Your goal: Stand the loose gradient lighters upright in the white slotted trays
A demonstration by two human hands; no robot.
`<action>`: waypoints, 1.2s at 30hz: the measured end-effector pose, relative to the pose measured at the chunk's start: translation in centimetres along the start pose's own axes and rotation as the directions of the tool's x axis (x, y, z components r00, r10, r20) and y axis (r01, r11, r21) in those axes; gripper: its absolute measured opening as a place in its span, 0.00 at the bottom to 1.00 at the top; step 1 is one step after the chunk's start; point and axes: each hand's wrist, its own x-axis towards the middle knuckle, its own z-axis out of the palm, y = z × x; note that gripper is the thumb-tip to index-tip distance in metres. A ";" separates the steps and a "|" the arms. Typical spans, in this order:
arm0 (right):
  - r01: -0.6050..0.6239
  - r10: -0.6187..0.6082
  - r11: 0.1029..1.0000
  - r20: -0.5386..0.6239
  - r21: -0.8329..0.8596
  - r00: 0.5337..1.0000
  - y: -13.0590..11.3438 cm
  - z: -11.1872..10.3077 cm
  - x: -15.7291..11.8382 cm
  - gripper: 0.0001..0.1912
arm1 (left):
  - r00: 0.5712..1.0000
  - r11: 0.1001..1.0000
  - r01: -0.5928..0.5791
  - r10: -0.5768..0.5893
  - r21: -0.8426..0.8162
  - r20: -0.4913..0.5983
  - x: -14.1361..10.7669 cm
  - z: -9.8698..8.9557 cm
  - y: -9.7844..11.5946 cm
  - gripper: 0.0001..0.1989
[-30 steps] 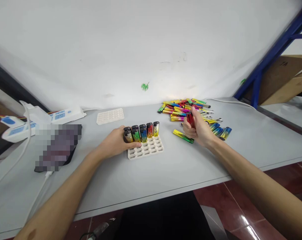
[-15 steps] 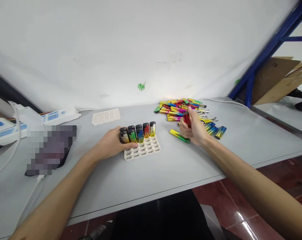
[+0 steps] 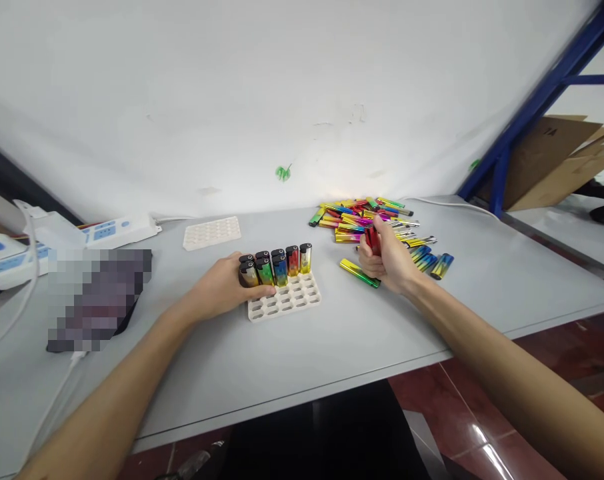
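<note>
My right hand (image 3: 389, 260) is closed around a red lighter (image 3: 372, 240), held upright above the table with the thumb at its top. My left hand (image 3: 227, 287) grips the left end of a white tray (image 3: 295, 303) with rows of slots, its thumb along the front of the standing lighters. Several lighters with black tops stand in the tray's back rows, among them a green one (image 3: 265, 272), a blue one (image 3: 281, 272) and a red-and-yellow one (image 3: 293, 261). The front rows of slots hold nothing. A yellow-green lighter (image 3: 359, 273) lies just left of my right hand.
A heap of colourful metallic lighters (image 3: 352, 219) lies against the wall, with blue-yellow ones (image 3: 441, 265) nearer. A second white tray (image 3: 212, 232) lies at the back left. Power strips (image 3: 107, 231) and a blurred dark device (image 3: 105, 300) with a cable occupy the left side.
My right thumb has shifted very slightly on the red lighter. The left hand, the tray and the lighters in it stay where they were.
</note>
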 end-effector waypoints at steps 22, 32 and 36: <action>0.502 -0.490 0.651 0.190 -0.569 0.851 1.6 6.5 -1.1 0.12 | 0.996 0.996 -0.082 0.083 0.030 -0.018 -0.3 -0.1 0.6 0.26; 0.405 -0.497 0.374 0.188 -0.834 0.847 1.8 7.3 -1.0 0.08 | 0.998 0.998 -0.058 0.057 0.006 0.010 -0.1 0.1 0.2 0.29; 0.371 -0.464 0.314 0.200 -0.874 0.863 1.7 7.5 -1.0 0.06 | 0.998 0.999 -0.048 0.048 -0.002 0.046 0.0 -0.2 0.1 0.28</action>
